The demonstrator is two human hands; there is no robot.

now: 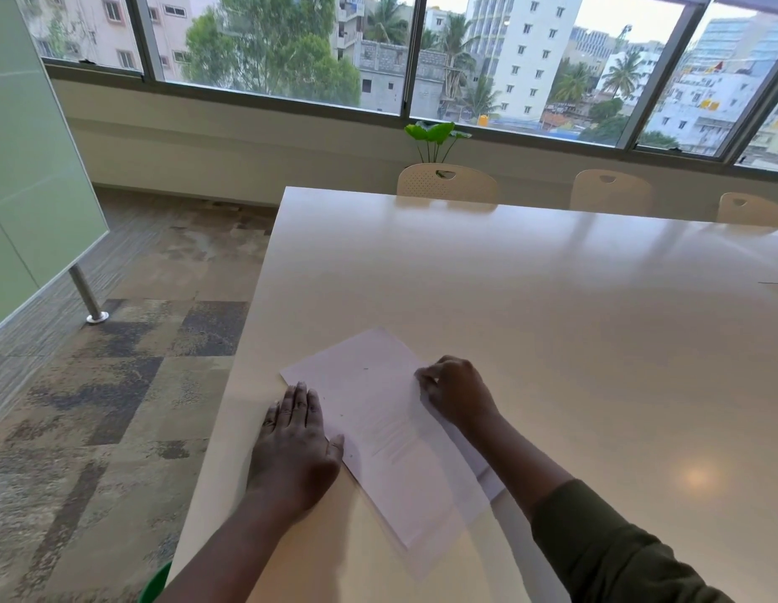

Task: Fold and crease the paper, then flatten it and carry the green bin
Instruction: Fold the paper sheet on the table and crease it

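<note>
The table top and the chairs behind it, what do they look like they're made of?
The table top looks like smooth semi-gloss cream laminate or solid surface: it mirrors the window light and chair backs. The chairs look like moulded matt cream plastic, given the perforated back and cut-out handle.

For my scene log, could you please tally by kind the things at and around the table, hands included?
Hands: 2, left hand and right hand
Paper: 1
Table: 1
Chairs: 3
Potted plant: 1
Green bin, partly seen: 1
Total: 9
</note>
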